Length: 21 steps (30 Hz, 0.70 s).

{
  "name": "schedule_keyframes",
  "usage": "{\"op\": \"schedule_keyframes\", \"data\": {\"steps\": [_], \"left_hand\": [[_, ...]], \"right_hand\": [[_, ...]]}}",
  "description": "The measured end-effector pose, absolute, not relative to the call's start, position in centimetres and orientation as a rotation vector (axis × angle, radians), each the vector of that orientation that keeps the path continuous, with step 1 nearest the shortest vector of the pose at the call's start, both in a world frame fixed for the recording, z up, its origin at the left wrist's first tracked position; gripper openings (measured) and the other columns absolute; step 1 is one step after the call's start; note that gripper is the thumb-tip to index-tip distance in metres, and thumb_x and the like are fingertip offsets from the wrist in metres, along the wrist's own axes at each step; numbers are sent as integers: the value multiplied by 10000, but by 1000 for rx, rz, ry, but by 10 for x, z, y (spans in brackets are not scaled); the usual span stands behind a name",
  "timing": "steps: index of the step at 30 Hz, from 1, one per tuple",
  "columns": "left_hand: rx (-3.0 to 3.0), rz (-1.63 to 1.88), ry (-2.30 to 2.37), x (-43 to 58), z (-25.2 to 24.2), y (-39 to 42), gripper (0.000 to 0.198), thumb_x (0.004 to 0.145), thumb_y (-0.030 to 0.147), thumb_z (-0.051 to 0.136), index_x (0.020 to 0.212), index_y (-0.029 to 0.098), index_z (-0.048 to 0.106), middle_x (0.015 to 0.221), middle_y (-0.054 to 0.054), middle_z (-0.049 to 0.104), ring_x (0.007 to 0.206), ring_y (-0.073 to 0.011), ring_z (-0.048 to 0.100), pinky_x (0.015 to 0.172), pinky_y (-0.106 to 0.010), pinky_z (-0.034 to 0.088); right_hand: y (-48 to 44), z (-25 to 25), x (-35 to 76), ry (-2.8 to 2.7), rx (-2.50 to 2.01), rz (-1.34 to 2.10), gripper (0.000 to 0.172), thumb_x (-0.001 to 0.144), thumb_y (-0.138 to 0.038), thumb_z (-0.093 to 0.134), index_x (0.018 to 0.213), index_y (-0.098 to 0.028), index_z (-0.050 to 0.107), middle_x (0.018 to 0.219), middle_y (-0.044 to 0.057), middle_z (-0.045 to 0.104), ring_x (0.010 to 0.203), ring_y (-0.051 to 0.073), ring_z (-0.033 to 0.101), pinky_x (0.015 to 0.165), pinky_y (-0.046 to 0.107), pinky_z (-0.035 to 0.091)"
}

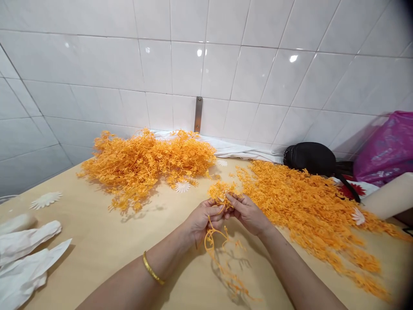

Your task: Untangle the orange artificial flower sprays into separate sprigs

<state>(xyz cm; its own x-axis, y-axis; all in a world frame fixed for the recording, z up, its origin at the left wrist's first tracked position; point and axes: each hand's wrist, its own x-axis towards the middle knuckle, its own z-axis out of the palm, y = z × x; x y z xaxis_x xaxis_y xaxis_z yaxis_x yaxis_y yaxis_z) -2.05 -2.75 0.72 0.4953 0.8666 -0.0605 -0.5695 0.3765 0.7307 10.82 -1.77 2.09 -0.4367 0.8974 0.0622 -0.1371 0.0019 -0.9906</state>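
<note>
In the middle of the view my left hand [208, 217] is closed on an orange artificial flower sprig [222, 189]. My right hand [247, 212] pinches the same sprig from the other side, its fingertips close to those of the left. Thin orange stems dangle below my hands toward the front of the table. A small whitish bit shows between the fingertips, too small to name. To the right lies a wide spread of loose orange sprigs [300, 202]. A tall fluffy heap of orange sprigs [148, 163] stands at the back left.
White petal-shaped pieces lie on the wooden table [129, 254]. White gloves [29, 258] rest at the left edge. Along the tiled wall are a white cloth [238, 148], a black pouch [309, 158] and a purple bag [387, 148].
</note>
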Motion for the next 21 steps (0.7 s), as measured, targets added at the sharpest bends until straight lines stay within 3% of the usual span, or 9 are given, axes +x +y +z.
{"op": "schedule_keyframes", "data": {"steps": [3, 8, 11, 14, 18, 21], "left_hand": [[674, 1018, 492, -15, 7, -27, 195, 604, 159, 643, 700, 120, 478, 478, 39, 470, 321, 23, 183, 328, -124, 118], [513, 1252, 629, -15, 2, -25, 271, 561, 118, 658, 636, 148, 399, 444, 100, 334, 331, 17, 189, 344, -125, 116], [497, 1345, 687, -19, 0, -24, 240, 584, 130, 638, 645, 146, 407, 457, 99, 333, 332, 14, 193, 347, -135, 122], [517, 1374, 687, -20, 0, -25, 219, 593, 122, 623, 682, 144, 425, 551, 67, 446, 340, 16, 226, 351, -145, 148], [556, 1379, 706, -19, 0, -27, 204, 592, 118, 622, 679, 138, 439, 625, 42, 507, 340, 16, 243, 351, -157, 171], [567, 1378, 688, -18, -2, -26, 174, 594, 122, 630, 679, 121, 478, 640, 32, 524, 341, 21, 244, 368, -162, 237]], "right_hand": [[-15, 24, 108, -1295, -918, 1429, 286, 659, -427, 613, 622, -145, 582, 544, 6, 569, 461, 100, 502, 509, 259, 450], [2, 25, 142, -887, -1096, 900, 309, 707, -481, 494, 570, -210, 436, 407, -66, 432, 404, 109, 479, 512, 285, 453], [11, 23, 170, -914, -1293, 524, 227, 714, -424, 493, 635, -213, 473, 455, -60, 422, 425, 130, 479, 504, 299, 425], [14, 15, 178, -1259, -1500, 184, 200, 717, -302, 477, 841, -187, 584, 578, 14, 495, 580, 191, 516, 586, 344, 405], [9, 12, 167, -1489, -1593, -258, 254, 699, -228, 478, 899, -165, 621, 1003, 158, 500, 901, 298, 460, 704, 425, 364], [1, 19, 154, -1582, -1438, -273, 214, 765, -259, 437, 864, -173, 606, 961, 123, 532, 910, 270, 463, 750, 426, 367]]}}
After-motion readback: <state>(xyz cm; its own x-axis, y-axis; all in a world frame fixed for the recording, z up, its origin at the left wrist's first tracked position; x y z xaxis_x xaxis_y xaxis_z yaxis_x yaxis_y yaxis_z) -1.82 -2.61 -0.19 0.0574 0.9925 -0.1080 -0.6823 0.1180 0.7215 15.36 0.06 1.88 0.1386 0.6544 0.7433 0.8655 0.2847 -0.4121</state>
